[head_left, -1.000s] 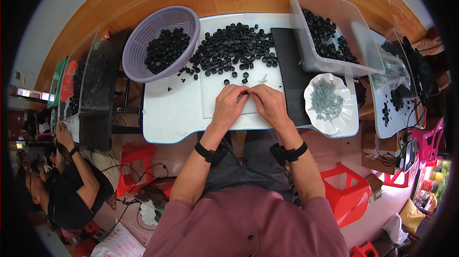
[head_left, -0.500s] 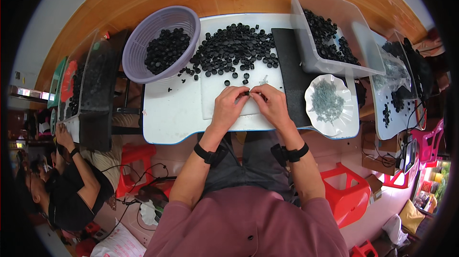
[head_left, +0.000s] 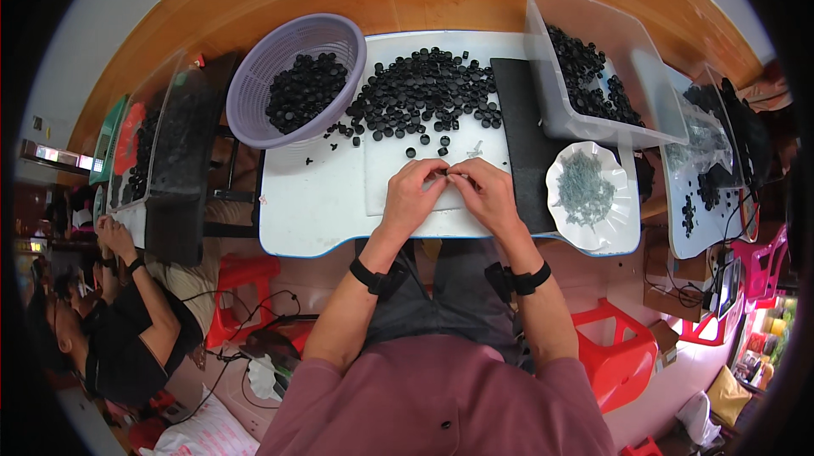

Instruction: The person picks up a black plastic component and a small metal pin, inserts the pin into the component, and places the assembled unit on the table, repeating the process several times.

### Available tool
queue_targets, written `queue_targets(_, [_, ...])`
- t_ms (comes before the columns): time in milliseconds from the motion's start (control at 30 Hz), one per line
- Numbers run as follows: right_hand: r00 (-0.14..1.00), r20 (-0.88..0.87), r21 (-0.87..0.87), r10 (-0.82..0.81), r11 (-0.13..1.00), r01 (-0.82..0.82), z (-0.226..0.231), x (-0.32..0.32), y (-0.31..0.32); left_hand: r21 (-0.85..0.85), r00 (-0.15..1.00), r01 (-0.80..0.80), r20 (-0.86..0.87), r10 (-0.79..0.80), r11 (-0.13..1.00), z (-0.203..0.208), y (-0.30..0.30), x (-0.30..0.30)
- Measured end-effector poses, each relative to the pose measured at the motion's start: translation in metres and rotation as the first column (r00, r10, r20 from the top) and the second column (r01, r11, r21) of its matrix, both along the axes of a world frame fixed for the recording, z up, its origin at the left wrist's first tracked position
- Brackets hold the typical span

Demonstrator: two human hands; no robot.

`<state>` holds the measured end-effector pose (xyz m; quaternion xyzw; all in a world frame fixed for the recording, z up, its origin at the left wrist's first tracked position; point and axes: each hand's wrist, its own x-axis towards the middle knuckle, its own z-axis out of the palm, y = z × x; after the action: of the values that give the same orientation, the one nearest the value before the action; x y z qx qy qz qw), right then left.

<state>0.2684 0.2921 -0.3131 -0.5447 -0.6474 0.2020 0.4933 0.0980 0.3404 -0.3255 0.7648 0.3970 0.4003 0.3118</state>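
My left hand [head_left: 413,197] and my right hand [head_left: 490,195] meet over the near part of a white pad [head_left: 383,175]. Fingertips of both are pinched together around a small black part [head_left: 446,172], mostly hidden by the fingers. Just beyond them stand a few loose black round caps [head_left: 443,151], and some small clear pieces [head_left: 476,150] lie beside these on the right. A large heap of similar black caps [head_left: 428,87] spreads across the far side of the white table [head_left: 292,223].
A purple basket [head_left: 241,113] of black caps is at far left. On the right are a black mat [head_left: 519,108], a translucent tub [head_left: 593,131] of black parts and a fluted white plate [head_left: 623,202] with clear pieces. Another person [head_left: 140,337] sits at left; red stools [head_left: 606,354] stand below.
The whole view has shifted slightly, so the table sits a little lower and farther right. Both hands stay together, their fingertips still pinched on the small part, with only slight finger movement.
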Motion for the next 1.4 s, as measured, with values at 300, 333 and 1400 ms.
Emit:
queue_targets(300, [0.986, -0.154, -0.011, -0.071, 0.997, 0.07, -0.004, 0.003, 0.001, -0.151, 0.987, 0.061, 0.156, -0.037, 0.987, 0.009, -0.002, -0.003])
queue_targets(333, [0.985, -0.152, -0.012, -0.077, 0.997, 0.076, -0.003, 0.003, 0.001, -0.138, 0.989, 0.07, 0.138, -0.051, 0.988, 0.01, -0.001, -0.006])
queue_targets(1400, [0.983, -0.186, -0.097, 0.006, 0.995, -0.024, 0.002, 0.005, -0.002, -0.205, 0.989, 0.065, 0.142, -0.036, 0.977, 0.006, -0.001, -0.004])
